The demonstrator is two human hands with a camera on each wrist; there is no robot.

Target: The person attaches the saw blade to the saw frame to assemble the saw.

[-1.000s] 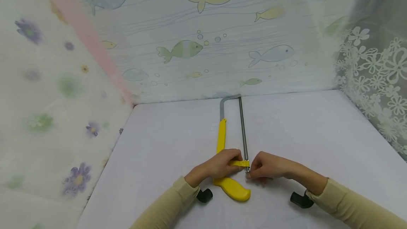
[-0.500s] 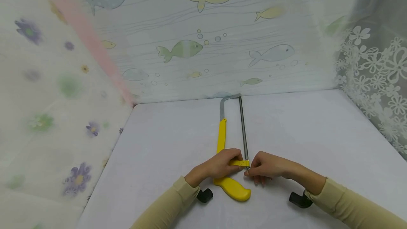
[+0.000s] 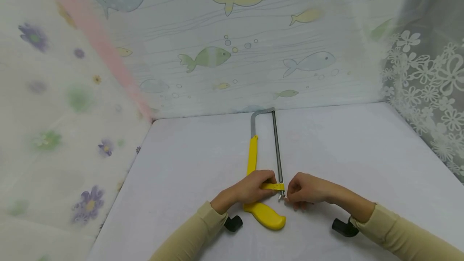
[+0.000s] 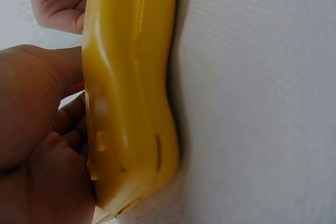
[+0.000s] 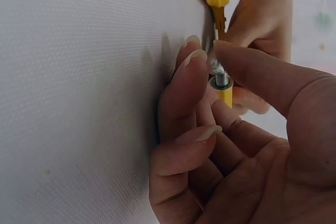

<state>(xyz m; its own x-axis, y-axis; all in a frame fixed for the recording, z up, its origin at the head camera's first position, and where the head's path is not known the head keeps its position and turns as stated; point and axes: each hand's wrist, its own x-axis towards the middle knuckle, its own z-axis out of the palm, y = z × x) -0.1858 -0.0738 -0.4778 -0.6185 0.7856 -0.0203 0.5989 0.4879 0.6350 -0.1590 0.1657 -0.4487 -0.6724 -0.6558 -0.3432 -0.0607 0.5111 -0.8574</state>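
A hacksaw (image 3: 252, 154) with a yellow frame and handle (image 3: 266, 216) lies flat on the white tabletop, its grey bow pointing away. The long thin blade (image 3: 277, 148) runs along its right side. My left hand (image 3: 253, 186) grips the frame around the yellow crosspiece (image 3: 273, 186) near the handle. At the blade's near end, a silvery wing nut (image 3: 281, 197) sits on a threaded end. My right hand (image 3: 308, 190) has its thumb and fingertips at that nut, pinching its right side. In the right wrist view, curled fingers partly hide the wing nut (image 5: 216, 66).
Two black wrist-worn pieces, one by the left sleeve (image 3: 233, 223) and one by the right sleeve (image 3: 342, 228), hang close to the tabletop (image 3: 181, 164). A fish-print curtain (image 3: 217, 31) stands at the back edge, with flowered cloth (image 3: 72, 152) on the left.
My right fingertips cover the wing nut half a second ago, then shift slightly right, so the nut's wings show now. The left hand and the hacksaw stay in place.
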